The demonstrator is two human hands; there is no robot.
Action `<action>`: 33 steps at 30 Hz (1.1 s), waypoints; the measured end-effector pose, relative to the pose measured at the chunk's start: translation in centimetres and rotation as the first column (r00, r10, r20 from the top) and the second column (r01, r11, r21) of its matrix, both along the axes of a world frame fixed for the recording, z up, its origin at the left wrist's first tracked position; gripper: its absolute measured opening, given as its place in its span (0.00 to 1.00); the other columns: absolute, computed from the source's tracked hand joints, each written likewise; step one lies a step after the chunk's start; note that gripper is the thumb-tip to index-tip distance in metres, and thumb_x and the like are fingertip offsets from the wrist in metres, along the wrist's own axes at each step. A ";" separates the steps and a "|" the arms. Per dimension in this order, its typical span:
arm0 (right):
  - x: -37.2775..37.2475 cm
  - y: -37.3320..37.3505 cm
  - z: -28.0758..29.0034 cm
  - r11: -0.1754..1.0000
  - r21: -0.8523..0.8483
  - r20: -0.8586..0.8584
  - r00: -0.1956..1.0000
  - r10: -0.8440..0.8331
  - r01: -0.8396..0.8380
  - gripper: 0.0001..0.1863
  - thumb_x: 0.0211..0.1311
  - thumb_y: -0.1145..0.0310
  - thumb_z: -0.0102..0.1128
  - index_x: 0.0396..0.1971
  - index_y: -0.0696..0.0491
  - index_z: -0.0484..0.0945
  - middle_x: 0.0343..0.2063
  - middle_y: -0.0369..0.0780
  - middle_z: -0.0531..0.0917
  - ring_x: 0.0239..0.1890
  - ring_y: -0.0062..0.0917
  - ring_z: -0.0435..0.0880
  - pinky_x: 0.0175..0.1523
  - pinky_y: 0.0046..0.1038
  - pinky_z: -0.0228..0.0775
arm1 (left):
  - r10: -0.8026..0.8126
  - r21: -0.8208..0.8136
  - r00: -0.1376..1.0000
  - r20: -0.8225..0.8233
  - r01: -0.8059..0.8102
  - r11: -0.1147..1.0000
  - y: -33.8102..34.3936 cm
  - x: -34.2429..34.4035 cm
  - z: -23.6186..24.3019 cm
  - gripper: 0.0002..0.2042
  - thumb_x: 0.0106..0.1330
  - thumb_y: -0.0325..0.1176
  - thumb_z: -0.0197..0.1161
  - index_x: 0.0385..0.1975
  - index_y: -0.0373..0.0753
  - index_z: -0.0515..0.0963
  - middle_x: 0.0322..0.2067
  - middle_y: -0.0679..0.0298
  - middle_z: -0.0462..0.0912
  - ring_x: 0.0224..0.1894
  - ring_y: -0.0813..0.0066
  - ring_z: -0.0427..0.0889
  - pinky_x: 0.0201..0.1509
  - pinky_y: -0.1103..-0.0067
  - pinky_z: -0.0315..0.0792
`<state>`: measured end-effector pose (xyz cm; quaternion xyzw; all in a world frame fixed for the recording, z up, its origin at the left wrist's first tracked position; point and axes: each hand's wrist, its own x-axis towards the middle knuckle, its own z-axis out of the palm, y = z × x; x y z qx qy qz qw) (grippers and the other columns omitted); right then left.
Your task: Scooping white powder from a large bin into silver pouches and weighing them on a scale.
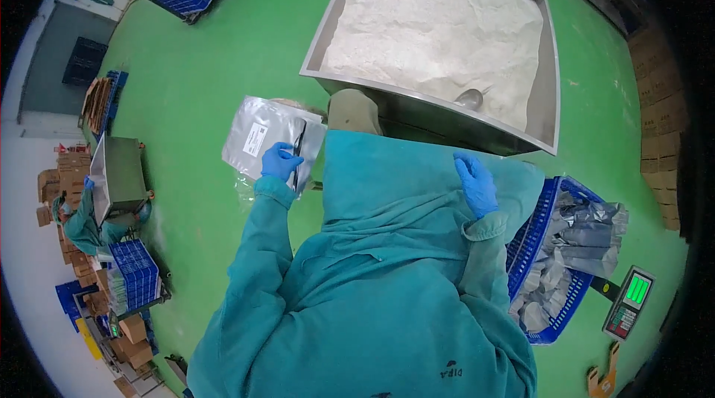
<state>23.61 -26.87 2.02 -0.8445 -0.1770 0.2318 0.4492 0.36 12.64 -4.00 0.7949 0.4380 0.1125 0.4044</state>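
Note:
To my left lies a stack of flat silver pouches, the top one with a white label and a dark strip along one side. My left hand, in a blue glove, has its fingers closed at that strip on the top pouch. My right hand, also gloved in blue, rests above my teal-covered lap with its fingers stretched forward. Nothing shows in it. In front of me stands a large steel bin of white powder. A metal scoop lies in the powder near the closest wall.
At my right a blue basket holds filled silver pouches, beside a scale display and an orange pallet-jack handle. Far left, another person works at a steel bin. Cardboard boxes line the right wall.

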 end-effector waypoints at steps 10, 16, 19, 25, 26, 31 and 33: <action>-0.5 0.4 -1.2 0.999 0.024 -0.049 0.998 0.047 -0.045 0.17 0.62 0.62 0.51 0.45 0.56 0.74 0.40 0.40 0.79 0.43 0.24 0.76 0.50 0.25 0.66 | 0.040 -0.305 0.977 0.210 0.027 0.952 4.3 -1.8 1.8 0.15 0.39 0.26 0.74 0.08 0.39 0.70 0.11 0.71 0.70 0.15 0.84 0.65 0.18 0.81 0.61; -1.9 3.9 0.9 0.998 0.001 -0.027 0.997 0.067 -0.067 0.18 0.59 0.56 0.52 0.43 0.52 0.75 0.39 0.42 0.79 0.40 0.30 0.78 0.46 0.29 0.69 | -0.053 -0.020 0.974 0.220 0.059 0.998 0.0 1.0 7.8 0.18 0.39 0.32 0.75 0.07 0.40 0.66 0.10 0.70 0.67 0.14 0.83 0.62 0.18 0.78 0.59; -3.8 6.7 1.2 0.982 0.191 -0.129 0.991 0.026 -0.001 0.21 0.56 0.54 0.56 0.41 0.56 0.76 0.35 0.44 0.80 0.38 0.28 0.78 0.44 0.31 0.70 | -0.160 0.102 0.987 -0.031 0.162 0.982 -9.6 7.1 12.5 0.17 0.40 0.37 0.73 0.09 0.38 0.69 0.10 0.66 0.70 0.15 0.81 0.64 0.20 0.77 0.62; -5.2 11.1 3.8 0.970 0.236 0.114 0.990 -0.083 0.055 0.13 0.53 0.62 0.50 0.28 0.56 0.79 0.29 0.49 0.79 0.34 0.43 0.78 0.40 0.38 0.69 | -0.278 -0.185 0.939 0.205 0.316 0.931 -16.5 11.3 14.1 0.18 0.44 0.29 0.70 0.07 0.39 0.63 0.10 0.71 0.63 0.17 0.84 0.59 0.18 0.79 0.56; -4.2 10.1 4.8 0.986 0.163 0.106 0.992 -0.065 0.047 0.13 0.51 0.62 0.50 0.27 0.56 0.78 0.29 0.48 0.79 0.34 0.42 0.77 0.39 0.38 0.68 | -0.300 -0.104 0.905 0.302 0.344 0.933 -13.0 10.6 11.2 0.20 0.43 0.26 0.71 0.07 0.40 0.61 0.10 0.74 0.60 0.17 0.85 0.55 0.19 0.80 0.53; -1.8 4.9 6.7 0.986 -0.149 0.369 0.929 -0.015 0.075 0.09 0.47 0.64 0.53 0.23 0.54 0.75 0.26 0.44 0.77 0.31 0.38 0.76 0.34 0.39 0.66 | -0.608 0.014 0.723 0.328 0.640 0.768 -14.3 14.2 13.7 0.13 0.47 0.25 0.65 0.16 0.38 0.64 0.15 0.71 0.62 0.21 0.84 0.59 0.24 0.81 0.57; -2.0 5.4 7.3 0.990 -0.139 0.815 0.569 0.110 0.007 0.10 0.45 0.63 0.53 0.21 0.54 0.76 0.24 0.43 0.76 0.28 0.41 0.77 0.32 0.43 0.67 | -0.682 0.088 0.669 0.295 0.692 0.716 -16.2 15.1 14.5 0.10 0.49 0.25 0.63 0.19 0.37 0.65 0.16 0.69 0.63 0.21 0.83 0.61 0.25 0.80 0.58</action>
